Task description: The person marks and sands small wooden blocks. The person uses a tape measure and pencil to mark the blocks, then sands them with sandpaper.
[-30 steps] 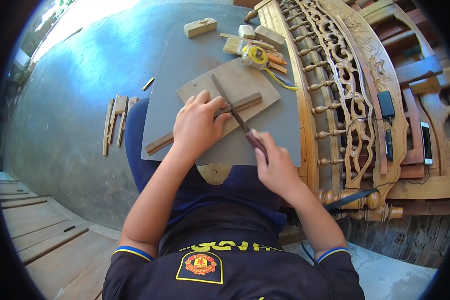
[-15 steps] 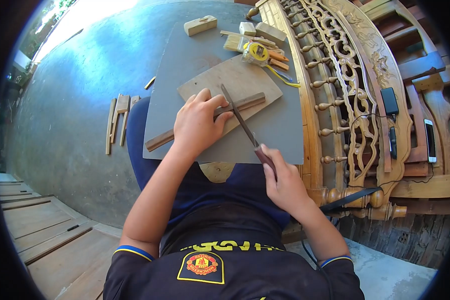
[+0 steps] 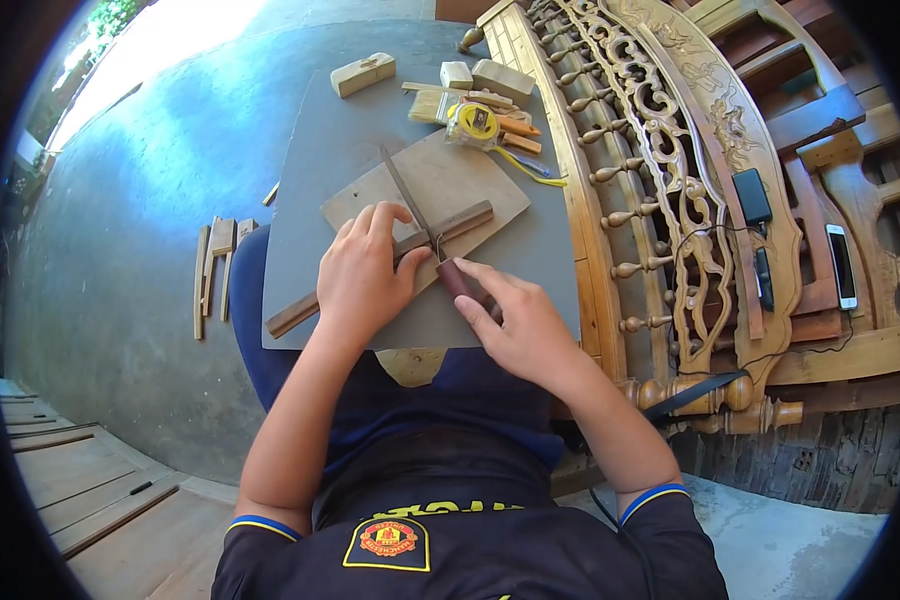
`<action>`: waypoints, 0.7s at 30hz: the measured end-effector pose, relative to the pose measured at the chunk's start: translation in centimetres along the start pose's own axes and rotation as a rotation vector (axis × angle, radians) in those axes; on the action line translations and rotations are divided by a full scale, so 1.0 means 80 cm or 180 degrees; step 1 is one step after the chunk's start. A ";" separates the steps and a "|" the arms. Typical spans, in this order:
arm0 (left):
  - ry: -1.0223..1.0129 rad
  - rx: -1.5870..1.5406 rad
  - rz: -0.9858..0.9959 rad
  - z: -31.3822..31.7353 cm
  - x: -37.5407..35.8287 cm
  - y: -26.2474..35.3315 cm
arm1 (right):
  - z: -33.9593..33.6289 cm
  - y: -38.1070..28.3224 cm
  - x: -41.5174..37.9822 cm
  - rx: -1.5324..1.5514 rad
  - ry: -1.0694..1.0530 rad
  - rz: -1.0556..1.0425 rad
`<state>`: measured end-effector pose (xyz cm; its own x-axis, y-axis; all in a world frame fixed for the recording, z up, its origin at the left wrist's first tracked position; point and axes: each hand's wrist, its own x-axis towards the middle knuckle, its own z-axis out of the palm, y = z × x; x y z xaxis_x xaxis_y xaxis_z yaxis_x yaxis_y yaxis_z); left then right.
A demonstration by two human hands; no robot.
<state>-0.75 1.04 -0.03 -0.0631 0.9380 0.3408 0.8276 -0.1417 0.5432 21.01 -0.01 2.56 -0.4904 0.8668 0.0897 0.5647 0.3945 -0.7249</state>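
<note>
In the head view my left hand (image 3: 362,275) is closed on a dark wooden strip (image 3: 467,219), pressing it down on a flat wooden board (image 3: 508,190). The strip lies slantwise, its near end poking out below my wrist. My right hand (image 3: 518,320) grips the dark red handle of a file (image 3: 406,188). The file's long thin blade crosses over the strip just right of my left fingers, its tip pointing away to the upper left. Part of the strip is hidden under my left hand.
A grey work panel (image 3: 300,200) carries a tape measure (image 3: 472,124), a brush (image 3: 432,106), orange-handled tools (image 3: 518,127) and wooden blocks (image 3: 363,75). Carved furniture (image 3: 670,200) stands to the right, with a phone (image 3: 841,266). Wooden pieces (image 3: 215,265) lie on the floor at left.
My right hand has pushed the file forward and to the left, so its handle is now close to the strip. My left hand still holds the strip. The whole view has shifted slightly.
</note>
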 end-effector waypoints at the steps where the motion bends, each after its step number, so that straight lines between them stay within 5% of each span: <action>1: -0.0006 -0.0008 -0.0024 0.000 0.000 0.000 | -0.009 0.000 0.005 -0.0018 -0.0104 0.0141; 6: -0.0010 0.0017 -0.0001 0.000 -0.002 -0.002 | -0.040 0.018 0.048 -0.0106 -0.0065 0.0498; 12: -0.0062 0.0044 0.0003 -0.001 -0.001 -0.002 | -0.077 0.161 0.150 -0.1448 0.1390 -0.0390; 18: -0.0053 0.0057 0.0055 -0.002 -0.003 -0.003 | -0.100 0.155 0.168 -0.0925 0.0713 0.0586; 21: -0.0051 0.0040 0.0075 -0.003 -0.004 -0.003 | -0.099 0.155 0.149 -0.0921 0.0569 0.0552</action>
<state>-1.03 0.73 -0.09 -0.0344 0.9394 0.3410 0.8356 -0.1601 0.5255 27.42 17.59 0.08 -0.2619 0.9577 0.1190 0.8057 0.2849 -0.5193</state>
